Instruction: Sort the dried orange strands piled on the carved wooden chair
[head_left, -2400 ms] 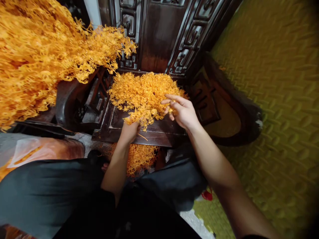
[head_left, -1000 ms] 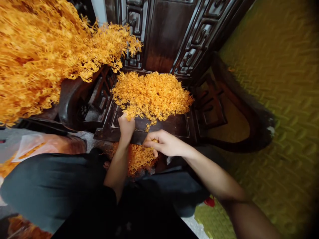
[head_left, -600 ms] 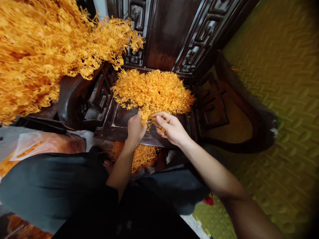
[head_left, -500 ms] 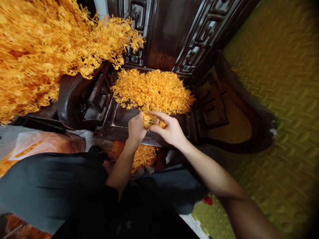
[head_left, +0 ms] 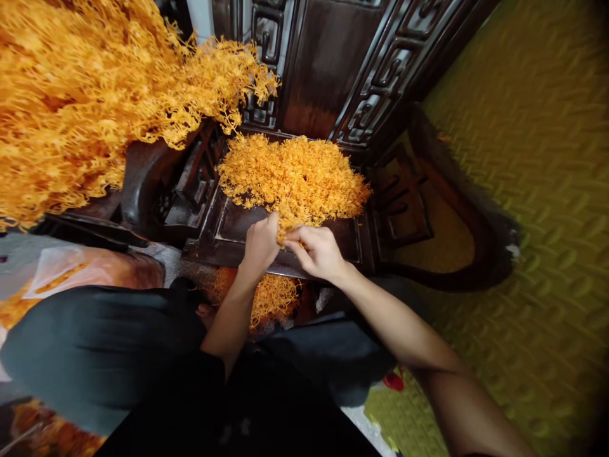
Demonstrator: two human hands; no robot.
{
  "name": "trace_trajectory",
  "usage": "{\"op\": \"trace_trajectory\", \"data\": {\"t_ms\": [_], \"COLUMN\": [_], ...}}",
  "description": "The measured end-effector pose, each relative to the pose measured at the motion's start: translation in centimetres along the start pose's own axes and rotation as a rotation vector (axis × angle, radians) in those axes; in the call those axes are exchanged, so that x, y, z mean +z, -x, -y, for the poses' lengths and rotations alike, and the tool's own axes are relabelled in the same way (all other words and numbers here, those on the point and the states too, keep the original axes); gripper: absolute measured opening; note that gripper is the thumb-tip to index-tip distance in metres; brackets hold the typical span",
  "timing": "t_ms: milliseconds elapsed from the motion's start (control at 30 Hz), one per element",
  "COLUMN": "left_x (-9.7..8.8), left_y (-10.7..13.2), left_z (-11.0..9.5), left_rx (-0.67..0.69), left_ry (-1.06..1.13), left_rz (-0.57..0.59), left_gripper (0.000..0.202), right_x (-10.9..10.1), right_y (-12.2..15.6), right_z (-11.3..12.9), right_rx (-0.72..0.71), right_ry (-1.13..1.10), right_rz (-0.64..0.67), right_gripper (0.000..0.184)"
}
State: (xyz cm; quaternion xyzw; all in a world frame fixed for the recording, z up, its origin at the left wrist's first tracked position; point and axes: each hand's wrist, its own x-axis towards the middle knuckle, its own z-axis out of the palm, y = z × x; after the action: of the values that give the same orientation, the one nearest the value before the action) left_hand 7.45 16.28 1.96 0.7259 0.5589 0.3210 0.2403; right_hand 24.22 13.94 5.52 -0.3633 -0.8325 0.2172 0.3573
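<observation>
A heap of small orange branched pieces [head_left: 295, 178] lies on the seat of a dark carved wooden chair [head_left: 238, 231]. My left hand [head_left: 259, 244] is closed on a tuft of these orange pieces at the heap's near edge. My right hand [head_left: 316, 251] is beside it, fingers pinched on the same tuft [head_left: 285, 230]. Both hands meet over the front part of the seat.
A much larger mass of the same orange pieces [head_left: 85, 95] fills the upper left, over the chair's armrest [head_left: 143, 178]. More orange pieces [head_left: 269, 298] lie below the seat's front edge. A clear bag [head_left: 57, 279] lies at left. Yellow-green patterned floor [head_left: 523, 190] is at right.
My right hand went from the heap down to the seat's front edge, then came back up beside the left hand and pinched the tuft. The left hand stayed at the heap's near edge.
</observation>
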Motion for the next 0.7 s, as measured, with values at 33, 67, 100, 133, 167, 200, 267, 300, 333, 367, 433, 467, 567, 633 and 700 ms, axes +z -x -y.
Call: {"op": "trace_trajectory", "data": {"t_ms": [33,67,100,133,167,200,267,300,333,367,433,467,567,633,700], "left_x": [-0.2,-0.4,-0.5,-0.6,-0.7,-0.8,-0.9,-1.0,-1.0,-1.1,-1.1,-0.9,-0.4,-0.1,0.1], "left_y": [0.0,0.0,0.0,0.0,0.0,-0.1,-0.3,-0.4,-0.6,-0.7,-0.8,-0.8,-0.5,-0.2,0.0], "left_z": [0.0,0.1,0.1,0.3,0.6,1.0,2.2,3.0,3.7,4.2,4.8,4.7,3.7,2.9,2.2], "left_rx": [0.006,0.013,0.023,0.032,0.042,0.048,0.022,-0.015,-0.061,-0.101,-0.133,-0.124,-0.099,-0.113,-0.13], "left_ry": [0.039,0.074,0.101,0.12,0.129,0.132,0.126,0.124,0.127,0.141,0.199,0.239,0.309,0.294,0.236], "left_rz": [-0.012,-0.024,-0.035,-0.048,-0.06,-0.072,-0.125,-0.166,-0.214,-0.258,-0.307,-0.307,-0.27,-0.243,-0.211], "left_gripper": [0.006,0.005,0.006,0.007,0.008,0.01,0.014,0.017,0.019,0.021,0.023,0.024,0.025,0.025,0.024], "right_x": [0.2,0.4,0.5,0.6,0.6,0.5,0.3,0.1,-0.1,-0.2,-0.6,-0.8,-1.7,-2.4,-2.8], "right_y": [0.1,0.3,0.4,0.5,0.6,0.7,1.0,1.1,1.2,1.2,1.0,0.7,-0.4,-1.0,-1.3], "right_z": [0.2,0.4,0.7,1.0,1.4,1.9,3.1,3.8,4.3,4.6,4.4,3.9,1.2,-0.3,-0.9], "right_rx": [-0.044,-0.077,-0.097,-0.113,-0.129,-0.152,-0.209,-0.217,-0.19,-0.122,0.105,0.23,0.467,0.487,0.429], "right_ry": [-0.008,-0.01,-0.005,-0.003,-0.012,-0.036,-0.118,-0.169,-0.227,-0.296,-0.489,-0.604,-0.848,-0.88,-0.809], "right_rz": [0.008,0.013,0.009,-0.006,-0.034,-0.055,-0.048,-0.022,0.011,0.042,0.07,0.065,-0.033,-0.144,-0.219], "right_gripper": [0.016,0.014,0.012,0.01,0.009,0.007,0.007,0.008,0.007,0.004,0.009,0.015,0.03,0.034,0.025]}}
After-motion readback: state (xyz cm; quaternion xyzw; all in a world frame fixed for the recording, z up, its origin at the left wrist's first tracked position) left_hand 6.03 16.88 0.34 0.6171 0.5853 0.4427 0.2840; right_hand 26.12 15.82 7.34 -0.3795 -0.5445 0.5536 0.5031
